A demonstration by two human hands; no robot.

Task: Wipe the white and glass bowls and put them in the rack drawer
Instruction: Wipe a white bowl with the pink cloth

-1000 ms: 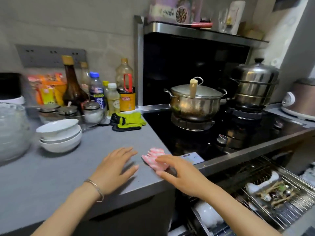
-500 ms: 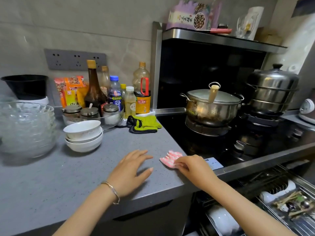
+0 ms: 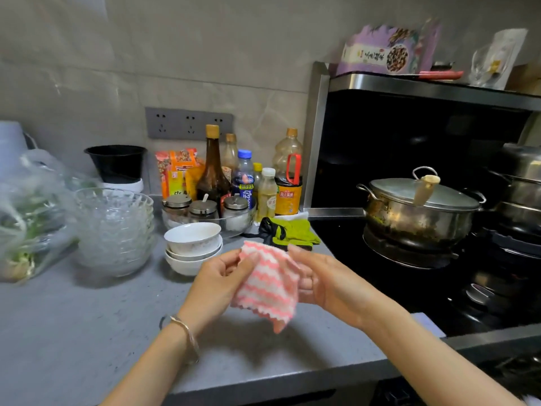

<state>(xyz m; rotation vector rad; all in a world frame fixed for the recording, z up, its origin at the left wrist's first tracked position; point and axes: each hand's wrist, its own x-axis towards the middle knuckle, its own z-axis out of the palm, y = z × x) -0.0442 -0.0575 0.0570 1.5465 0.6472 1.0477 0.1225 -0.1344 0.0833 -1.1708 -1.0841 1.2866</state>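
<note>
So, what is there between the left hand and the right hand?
In the head view, a pink-and-white cloth spans between the left hand and the right hand; both pinch it.

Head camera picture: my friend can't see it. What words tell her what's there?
The left hand and right hand hold a pink-and-white striped cloth over a grey counter. Behind it sit stacked white bowls, with stacked glass bowls to their left and a lidded pot on the stove.

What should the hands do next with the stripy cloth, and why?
Probably the left hand lets go and lifts the top white bowl, while the right hand holds the cloth. Both hands hold the cloth in the air, and the bowl sits untouched just behind it.
</note>
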